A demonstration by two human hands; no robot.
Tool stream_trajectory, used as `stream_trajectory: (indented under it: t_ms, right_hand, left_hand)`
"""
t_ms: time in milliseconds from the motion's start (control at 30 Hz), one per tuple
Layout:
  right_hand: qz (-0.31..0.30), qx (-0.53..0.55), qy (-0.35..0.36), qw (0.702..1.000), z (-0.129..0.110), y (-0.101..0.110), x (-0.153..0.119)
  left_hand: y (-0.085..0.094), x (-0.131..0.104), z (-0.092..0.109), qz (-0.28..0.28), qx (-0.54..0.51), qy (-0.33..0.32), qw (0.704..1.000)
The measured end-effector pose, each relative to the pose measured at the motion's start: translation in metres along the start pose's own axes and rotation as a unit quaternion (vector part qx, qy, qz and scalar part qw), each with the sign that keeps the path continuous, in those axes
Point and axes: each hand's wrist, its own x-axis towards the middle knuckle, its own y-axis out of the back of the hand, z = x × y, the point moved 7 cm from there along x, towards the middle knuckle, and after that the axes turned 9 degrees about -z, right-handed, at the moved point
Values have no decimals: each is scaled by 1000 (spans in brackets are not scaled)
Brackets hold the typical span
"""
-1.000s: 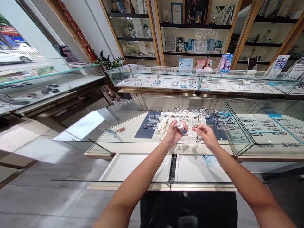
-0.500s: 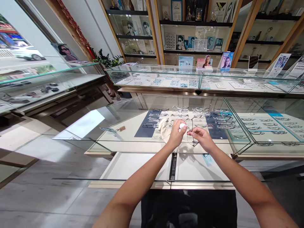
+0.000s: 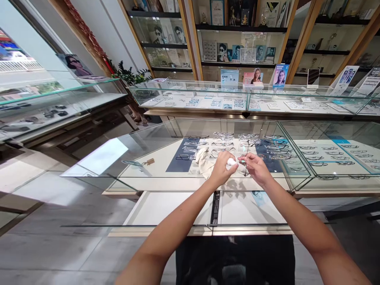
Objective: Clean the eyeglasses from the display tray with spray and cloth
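Observation:
My left hand [image 3: 223, 169] is closed round a small white bottle [image 3: 231, 161], whose tip points right. Just to its right, my right hand [image 3: 255, 167] pinches a pair of thin dark-framed glasses [image 3: 246, 169] by the frame. The glasses hang over the glass counter top, with a lens near the bottle's tip. A cream cloth [image 3: 203, 163] lies crumpled on the glass, left of my left hand.
Rows of glasses [image 3: 277, 149] lie inside the glass display case [image 3: 154, 184] under my hands. Open white drawers [image 3: 169, 208] stick out below it. A tag [image 3: 150, 161] lies at the left. Another display counter [image 3: 190, 113] stands behind.
My right hand has moved slightly right with the glasses, which have turned. The white bottle now shows more fully in my left hand. The view has shifted a little.

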Motion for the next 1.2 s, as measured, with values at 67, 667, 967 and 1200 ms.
stream_trajectory:
  t_ms: [67, 667, 967, 1200]
  right_hand:
    - [5, 4, 1, 1000, 0, 2, 0]
    - [15, -6, 3, 1000, 2, 23, 4]
    - [23, -16, -3, 1000, 3, 27, 4]
    - [28, -7, -5, 1000, 1, 26, 4]
  left_hand:
    - [16, 2, -15, 70, -24, 37, 997]
    - [198, -56, -151, 428, 119, 357, 822]
    - [196, -62, -159, 417, 133, 391, 810]
    - [202, -60, -114, 498, 207, 361, 761]
